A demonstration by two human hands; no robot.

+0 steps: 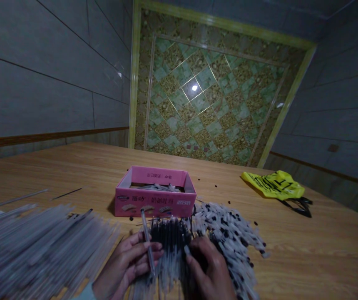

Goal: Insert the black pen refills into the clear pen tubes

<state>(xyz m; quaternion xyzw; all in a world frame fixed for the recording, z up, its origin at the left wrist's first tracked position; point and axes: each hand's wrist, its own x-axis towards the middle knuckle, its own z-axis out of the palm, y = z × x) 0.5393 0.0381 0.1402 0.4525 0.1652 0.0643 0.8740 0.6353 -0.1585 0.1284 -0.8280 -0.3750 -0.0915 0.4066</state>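
Observation:
My left hand (130, 258) is closed around a clear pen barrel (147, 243), which leans with its upper end toward the pink box. Thumb and fingers pinch it near the middle. Beside it, a pile of thin pen refills (171, 246), dark at the far ends and whitish nearer me, lies between my hands. My right hand (208, 266) is curled over the right edge of this pile. A small whitish spot shows at its thumb tip, and I cannot tell whether that is a held piece or the nail. Many white pen caps with black ends (229, 227) spread just right of that hand.
A pink open cardboard box (155, 203) with whitish pieces inside stands behind the refills. Many clear pen barrels (41, 246) cover the left side of the wooden table (98, 160). A yellow bag (272, 184) with black straps lies at the right. Small black bits are scattered about.

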